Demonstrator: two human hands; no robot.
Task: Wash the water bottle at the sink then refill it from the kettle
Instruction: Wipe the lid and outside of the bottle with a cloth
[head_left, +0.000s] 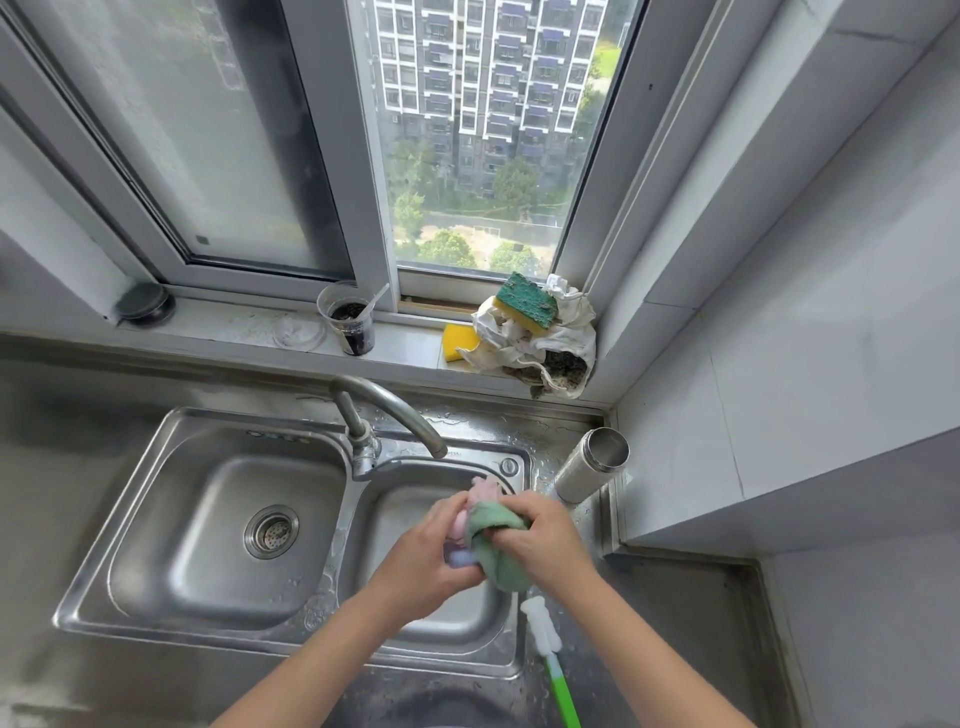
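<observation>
Stainless steel water bottle (589, 465) stands upright and lidless, mouth up, on the wet counter (550, 431) just beyond and to the right of the grip, so the right hand (545, 540) is the nearer one. Left hand (426, 551) curls round a small pink and lilac piece (482, 491) while the right hand squeezes a green cloth (498, 558) around it, over the right basin of the sink (208, 422), under the tap (395, 410). No label shows on the bottle; stamped lettering on the sink rim behind the grip is too small to read.
</observation>
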